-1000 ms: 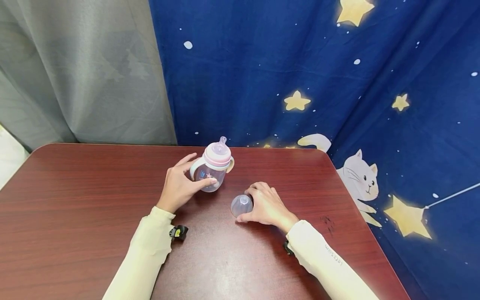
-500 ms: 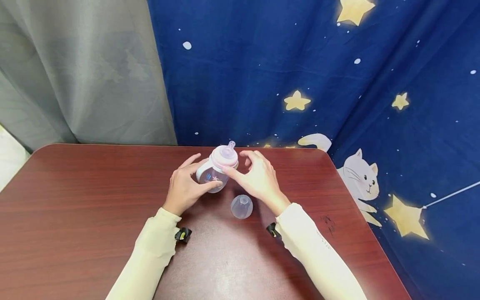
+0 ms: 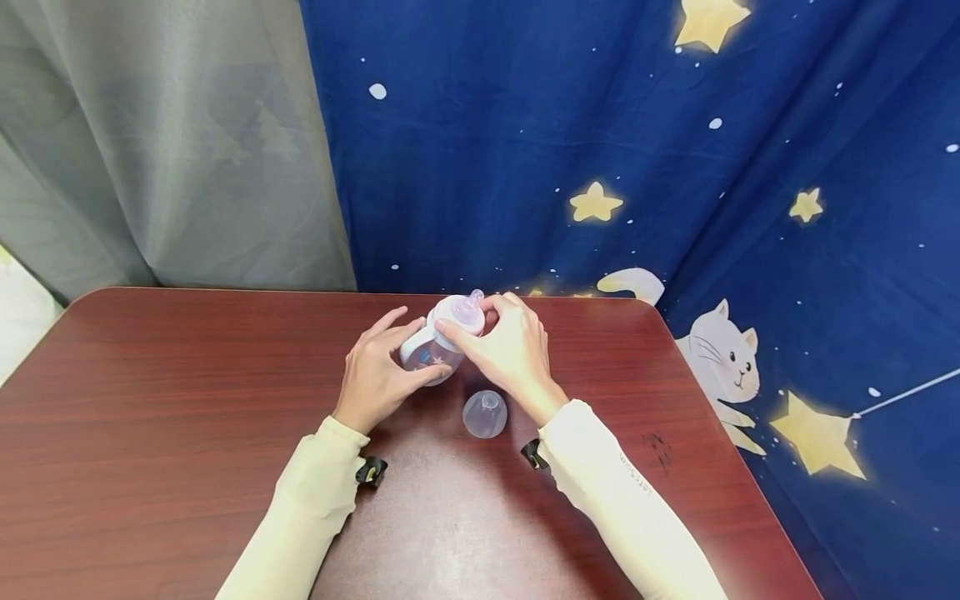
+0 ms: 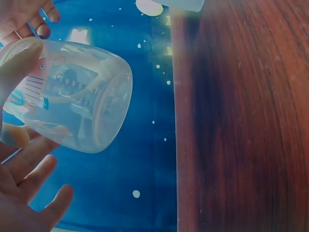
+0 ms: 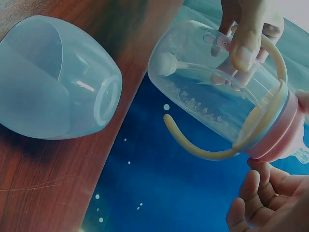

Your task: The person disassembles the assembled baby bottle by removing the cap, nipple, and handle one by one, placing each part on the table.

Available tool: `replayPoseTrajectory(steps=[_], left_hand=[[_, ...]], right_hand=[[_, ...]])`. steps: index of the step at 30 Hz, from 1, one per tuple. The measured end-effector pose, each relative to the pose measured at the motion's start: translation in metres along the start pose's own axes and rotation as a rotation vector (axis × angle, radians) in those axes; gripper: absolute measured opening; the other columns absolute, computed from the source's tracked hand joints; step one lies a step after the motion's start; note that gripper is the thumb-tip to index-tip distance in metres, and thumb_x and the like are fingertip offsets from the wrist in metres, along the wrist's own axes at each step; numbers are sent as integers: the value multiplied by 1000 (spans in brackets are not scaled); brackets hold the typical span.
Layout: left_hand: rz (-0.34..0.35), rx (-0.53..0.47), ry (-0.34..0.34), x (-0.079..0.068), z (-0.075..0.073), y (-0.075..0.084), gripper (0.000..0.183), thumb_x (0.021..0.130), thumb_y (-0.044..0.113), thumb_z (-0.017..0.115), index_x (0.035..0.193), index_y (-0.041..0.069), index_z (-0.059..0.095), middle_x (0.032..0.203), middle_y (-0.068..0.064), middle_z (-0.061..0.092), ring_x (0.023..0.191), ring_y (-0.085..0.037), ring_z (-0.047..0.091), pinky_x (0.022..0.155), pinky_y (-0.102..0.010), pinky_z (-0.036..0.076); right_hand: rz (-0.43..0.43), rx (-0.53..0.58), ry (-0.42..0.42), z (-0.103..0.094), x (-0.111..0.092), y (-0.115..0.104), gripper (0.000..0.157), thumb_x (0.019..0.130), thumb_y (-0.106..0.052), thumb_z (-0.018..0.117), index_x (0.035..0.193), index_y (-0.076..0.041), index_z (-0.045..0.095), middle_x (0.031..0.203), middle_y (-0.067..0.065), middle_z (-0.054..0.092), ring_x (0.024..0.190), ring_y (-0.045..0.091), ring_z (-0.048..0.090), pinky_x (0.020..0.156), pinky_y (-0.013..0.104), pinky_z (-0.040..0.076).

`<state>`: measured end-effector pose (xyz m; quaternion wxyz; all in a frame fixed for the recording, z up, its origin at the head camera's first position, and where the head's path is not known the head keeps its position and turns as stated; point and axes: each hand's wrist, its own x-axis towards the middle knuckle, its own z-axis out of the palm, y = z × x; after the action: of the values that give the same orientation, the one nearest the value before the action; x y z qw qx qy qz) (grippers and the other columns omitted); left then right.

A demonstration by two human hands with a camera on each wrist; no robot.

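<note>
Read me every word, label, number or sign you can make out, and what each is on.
Right sleeve: lettering seems to begin "Let"; the rest is too blurred.
Bottle: small printed marks, too blurred to read.
Clear cover: no text seen.
Tabletop: dark marks, unreadable.

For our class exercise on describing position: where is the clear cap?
In the head view, the clear cap stands on the table, to the lower right of the bottle.
</note>
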<state>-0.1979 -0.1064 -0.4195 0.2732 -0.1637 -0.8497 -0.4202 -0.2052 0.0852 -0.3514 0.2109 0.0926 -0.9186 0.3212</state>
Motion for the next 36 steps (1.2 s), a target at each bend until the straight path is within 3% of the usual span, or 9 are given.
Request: replayPoseTrajectory(steps=[7,26,33,36], left_hand=[[-4,-26,-11,0,0,-1,74,61,40,95,122,6,72,129,-13,66,125,-32,57,84,-55,48],[-11,-52,-43,1,-4,-2,74,59,41,96,121,7,72,120,-9,70,124,-25,58,85,-50,50],[-29,-131,-79,2,-6,-4,74,59,39,96,121,8,73,128,-11,66,119,-24,61,81,-44,53],[-38,-170,-98,3,-7,-5,71,59,38,96,120,10,73,128,-10,66,122,-22,59,82,-42,53]], right_hand=[[-28,19,-15,-1,1,2,50,72,-67,75,84,-19,66,77,-8,55,70,11,53,59,33,43],[-141,46,-77,-2,2,8,42,79,-58,76,80,-17,64,75,-4,53,69,11,49,60,31,40],[-236,123,-139,-9,5,9,42,77,-51,81,96,-16,70,81,-4,53,74,16,55,62,29,43],[-285,148,-156,-12,7,12,41,77,-47,82,97,-14,68,82,-3,52,75,15,54,63,28,43]])
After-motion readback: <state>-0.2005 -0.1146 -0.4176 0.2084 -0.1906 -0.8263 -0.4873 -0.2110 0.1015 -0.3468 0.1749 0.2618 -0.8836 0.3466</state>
